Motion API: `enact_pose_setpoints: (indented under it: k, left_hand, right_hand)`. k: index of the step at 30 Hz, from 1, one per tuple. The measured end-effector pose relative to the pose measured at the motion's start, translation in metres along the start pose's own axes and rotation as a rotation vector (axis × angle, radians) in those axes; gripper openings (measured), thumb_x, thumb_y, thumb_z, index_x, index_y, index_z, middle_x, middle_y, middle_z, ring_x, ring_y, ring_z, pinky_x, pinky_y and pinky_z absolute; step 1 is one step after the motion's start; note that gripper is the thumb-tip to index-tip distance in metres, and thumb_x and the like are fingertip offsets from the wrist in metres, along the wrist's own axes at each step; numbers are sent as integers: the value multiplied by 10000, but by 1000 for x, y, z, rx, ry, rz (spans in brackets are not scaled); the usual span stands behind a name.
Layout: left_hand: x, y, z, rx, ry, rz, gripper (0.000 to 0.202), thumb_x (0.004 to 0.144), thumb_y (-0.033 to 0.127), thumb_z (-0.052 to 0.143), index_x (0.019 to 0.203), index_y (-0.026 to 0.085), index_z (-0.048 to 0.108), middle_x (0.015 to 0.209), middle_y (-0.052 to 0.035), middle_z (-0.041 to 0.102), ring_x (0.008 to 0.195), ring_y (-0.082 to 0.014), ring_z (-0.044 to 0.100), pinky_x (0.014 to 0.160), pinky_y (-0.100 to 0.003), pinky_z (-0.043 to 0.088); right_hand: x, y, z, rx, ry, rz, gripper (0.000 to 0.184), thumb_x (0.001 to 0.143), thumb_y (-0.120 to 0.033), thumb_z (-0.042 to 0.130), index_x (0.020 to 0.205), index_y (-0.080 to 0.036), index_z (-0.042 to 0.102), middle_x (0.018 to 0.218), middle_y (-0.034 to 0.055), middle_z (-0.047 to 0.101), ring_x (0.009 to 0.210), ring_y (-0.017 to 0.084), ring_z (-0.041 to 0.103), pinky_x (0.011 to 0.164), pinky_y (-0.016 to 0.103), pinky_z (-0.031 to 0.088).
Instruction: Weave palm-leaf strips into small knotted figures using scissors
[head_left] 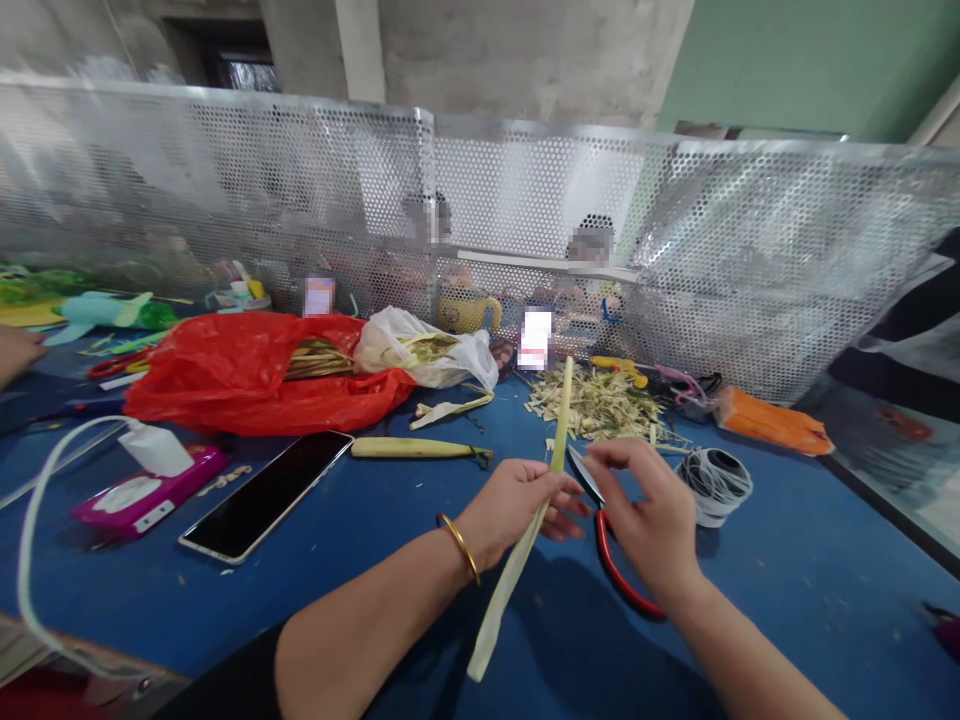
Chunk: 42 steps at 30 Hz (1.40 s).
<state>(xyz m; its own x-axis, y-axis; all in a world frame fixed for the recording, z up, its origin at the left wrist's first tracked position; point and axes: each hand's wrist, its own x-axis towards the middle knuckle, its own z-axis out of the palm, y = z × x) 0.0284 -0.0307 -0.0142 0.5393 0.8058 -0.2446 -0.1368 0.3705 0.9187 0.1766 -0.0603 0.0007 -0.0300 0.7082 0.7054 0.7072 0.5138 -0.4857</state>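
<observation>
My left hand (517, 505), with a gold bangle on the wrist, is closed round a long pale green leaf strip (559, 420) that runs from near the table's front up toward the screen. My right hand (652, 515) is closed on red-handled scissors (611, 555), whose blade (583, 470) sits right beside the strip, just above my left fingers. Both hands hover over the blue table (787, 570).
A pile of leaf cuttings (600, 405) lies behind the hands. A spool of thread (712, 485) sits right, a red bag of leaves (247, 375), a phone (266, 495), a pink wipes pack (146, 490) and a rolled leaf (420, 448) left. A perforated metal screen (480, 200) closes the back.
</observation>
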Motion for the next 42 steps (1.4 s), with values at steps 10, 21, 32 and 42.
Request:
enact_pose_setpoints:
  k: [10,21,32,42]
  left_hand:
    - [-4,-12,7,313,-86,-4,237,819,322,523,818,107,623,771,-105,707,485,-128,626,468,-219,424]
    - [0,-14,0,77,-255,-162,273,808,359,587,828,94,648,792,-139,723,531,-146,650,480,-222,445]
    - [-3,-9,5,121,-143,-132,244,838,324,560,812,99,648,771,-118,723,490,-124,631,455,-206,430]
    - [-4,-3,2,26,-175,-158,269,776,341,657,872,89,668,852,-146,729,554,-135,654,503,-210,475]
  right_hand:
    - [12,13,1,528,110,554,242,720,-369,721,776,-180,580,607,-39,556,531,103,521,511,231,447]
    - [16,10,-2,691,118,656,314,640,-373,780,657,-182,532,549,-59,503,493,76,456,489,206,403]
    - [14,13,-2,654,143,568,242,677,-308,751,668,-187,542,553,-57,499,503,85,436,496,214,367]
    - [13,16,-3,630,117,498,117,739,-299,678,760,-187,653,665,-16,561,591,111,459,562,235,412]
